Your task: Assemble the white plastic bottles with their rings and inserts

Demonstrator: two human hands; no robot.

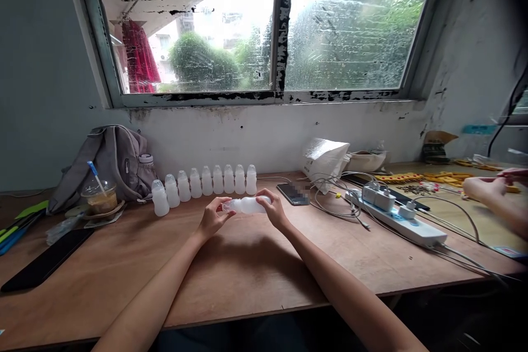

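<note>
Between my two hands a translucent white bottle (248, 205) lies on its side, held a little above the brown table. My left hand (213, 216) grips its clear cap end, fingers closed around it. My right hand (273, 208) is wrapped around the bottle's base end. Behind them, several similar white bottles (183, 187) with clear caps stand upright in a curved row, starting near the backpack and ending just behind my hands. A phone (293, 194) lies flat to the right of my right hand.
At left are a grey backpack (107, 159), an iced drink cup (100, 198) and a black flat object (47, 261). To the right sit a white power strip (412, 227), loose cables (336, 209) and a white bag (325, 159). Another person's hand (487, 190) works at far right.
</note>
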